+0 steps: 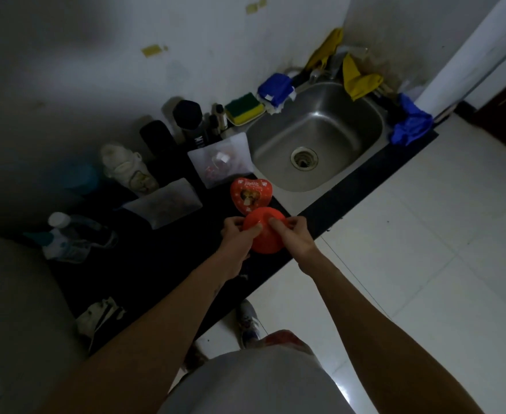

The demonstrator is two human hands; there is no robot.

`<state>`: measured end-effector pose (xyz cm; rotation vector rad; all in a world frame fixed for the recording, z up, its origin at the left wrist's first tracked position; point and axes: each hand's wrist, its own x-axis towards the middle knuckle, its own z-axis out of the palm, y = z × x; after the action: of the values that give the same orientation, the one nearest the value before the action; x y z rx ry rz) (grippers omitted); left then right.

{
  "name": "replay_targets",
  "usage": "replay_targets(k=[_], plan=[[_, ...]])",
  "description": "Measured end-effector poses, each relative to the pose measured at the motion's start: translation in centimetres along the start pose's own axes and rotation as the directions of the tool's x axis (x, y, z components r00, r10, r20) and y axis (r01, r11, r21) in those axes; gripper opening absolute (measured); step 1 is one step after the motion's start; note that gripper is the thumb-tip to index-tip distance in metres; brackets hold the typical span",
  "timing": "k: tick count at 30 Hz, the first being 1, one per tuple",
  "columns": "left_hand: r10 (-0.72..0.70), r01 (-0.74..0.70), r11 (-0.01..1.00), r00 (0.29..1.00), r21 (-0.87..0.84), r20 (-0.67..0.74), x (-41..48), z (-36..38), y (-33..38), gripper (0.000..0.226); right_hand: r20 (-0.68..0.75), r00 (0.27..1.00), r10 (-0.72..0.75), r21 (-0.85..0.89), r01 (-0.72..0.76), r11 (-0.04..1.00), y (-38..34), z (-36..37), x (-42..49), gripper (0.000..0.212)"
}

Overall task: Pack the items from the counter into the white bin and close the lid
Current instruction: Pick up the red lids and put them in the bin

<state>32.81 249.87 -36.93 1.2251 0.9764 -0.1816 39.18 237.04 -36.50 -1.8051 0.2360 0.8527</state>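
Note:
Both my hands hold a round orange-red container (264, 233) just above the black counter (329, 210) near its front edge. My left hand (237, 234) grips its left side, thumb on top. My right hand (290, 231) pinches its right rim with fingers over the top. Right behind it lies a red heart-shaped tin (251, 194). Two translucent white bins stand on the counter: one (220, 162) beside the sink holding small red items, the other (165, 204) further left. A clear water bottle (75, 231) lies on its side at the left.
A steel sink (314, 138) is set into the counter at the right. Dark bottles (190, 122), a white figure-shaped jar (127, 168), a green-yellow sponge (244, 110), blue and yellow cloths line the wall. A crumpled bag (99, 318) lies at the counter's near left. White tiled floor is on the right.

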Motion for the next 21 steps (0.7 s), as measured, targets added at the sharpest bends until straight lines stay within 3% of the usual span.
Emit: replay_targets(k=[4,8,17,21], plan=[[0.079,-0.078,0.989,0.997,-0.124,0.0,-1.6,-3.1,1.3,0.039,0.106,0.991,-0.085,0.016,0.084,0.996,-2.4,2.2,-1.0,0.067],[0.147,-0.163,0.964,0.985,-0.21,-0.088,-3.9,-6.4,3.2,0.038,0.188,0.96,-0.209,0.169,0.178,0.969,-4.9,5.7,-2.1,0.059],[0.203,-0.285,0.907,0.94,-0.309,-0.273,-9.6,-17.9,5.6,0.047,0.385,0.871,-0.306,0.118,0.282,0.952,-9.5,16.7,-6.0,0.064],[0.252,-0.4,0.861,0.872,-0.315,-0.42,-12.5,-22.9,5.3,0.04,0.472,0.813,-0.34,0.065,0.352,0.934,-11.1,22.2,-8.7,0.065]])
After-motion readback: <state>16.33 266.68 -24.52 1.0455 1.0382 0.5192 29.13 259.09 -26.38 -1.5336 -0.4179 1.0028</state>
